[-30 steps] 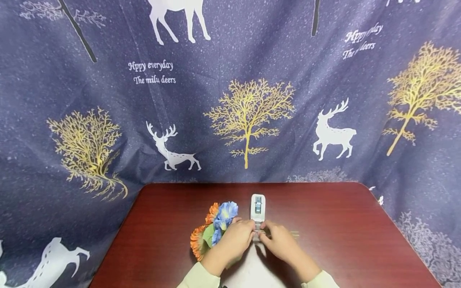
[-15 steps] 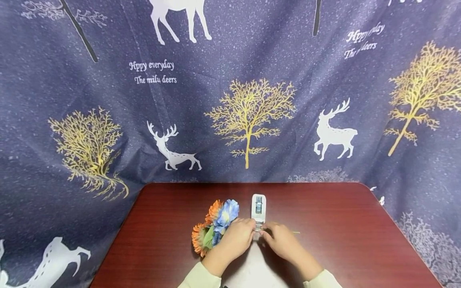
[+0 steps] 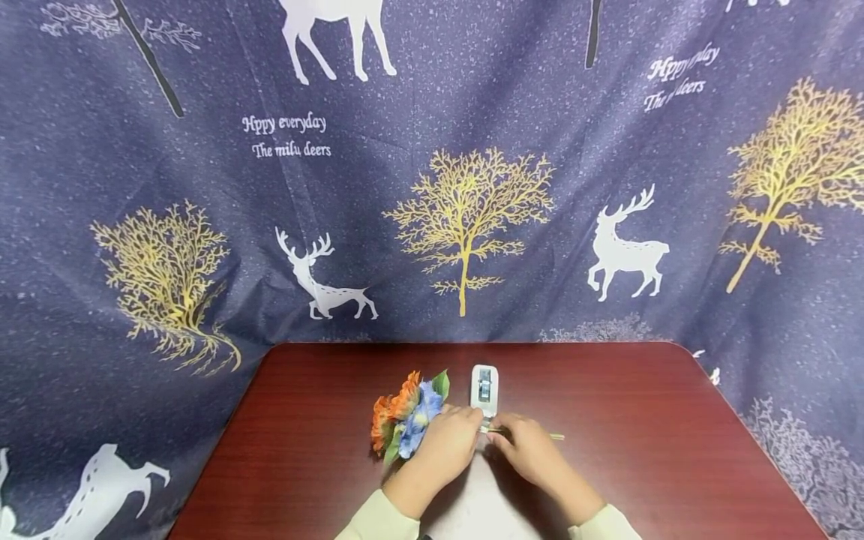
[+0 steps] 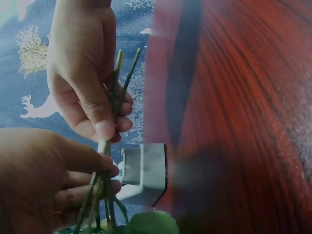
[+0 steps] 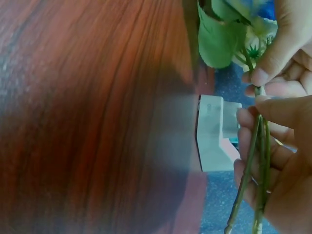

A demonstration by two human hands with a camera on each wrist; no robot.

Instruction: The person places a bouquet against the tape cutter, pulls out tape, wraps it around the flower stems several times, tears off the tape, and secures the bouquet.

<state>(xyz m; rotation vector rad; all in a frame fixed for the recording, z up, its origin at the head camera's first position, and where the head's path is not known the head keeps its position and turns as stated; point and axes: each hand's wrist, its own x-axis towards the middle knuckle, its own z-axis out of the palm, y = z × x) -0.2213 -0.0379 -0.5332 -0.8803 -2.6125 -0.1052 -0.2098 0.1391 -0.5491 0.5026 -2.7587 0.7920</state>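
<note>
A bunch of flowers, with orange blooms (image 3: pixel 407 397) and blue blooms (image 3: pixel 420 421), lies sideways in both hands. My left hand (image 3: pixel 448 442) pinches the green stems (image 4: pixel 127 85) just below the leaves (image 5: pixel 214 41). Close beside it, my right hand (image 3: pixel 526 446) has thumb and fingers around the same stems, whose cut ends poke out past it to the right. Between the two sets of fingertips a short pale band (image 4: pixel 104 147) circles the stems. Right behind the fingertips stands a small white tape dispenser (image 3: pixel 484 384) with a bluish centre.
The dark red wooden table (image 3: pixel 607 405) spreads out on both sides of the hands. A bright glare lies on it in front of the person. Behind its far edge hangs a blue cloth (image 3: pixel 418 97) printed with deer and trees.
The flower bunch has turned about its stems: a green leaf now shows at the top and the blooms sit slightly further right. Both hands stay in nearly the same spot.
</note>
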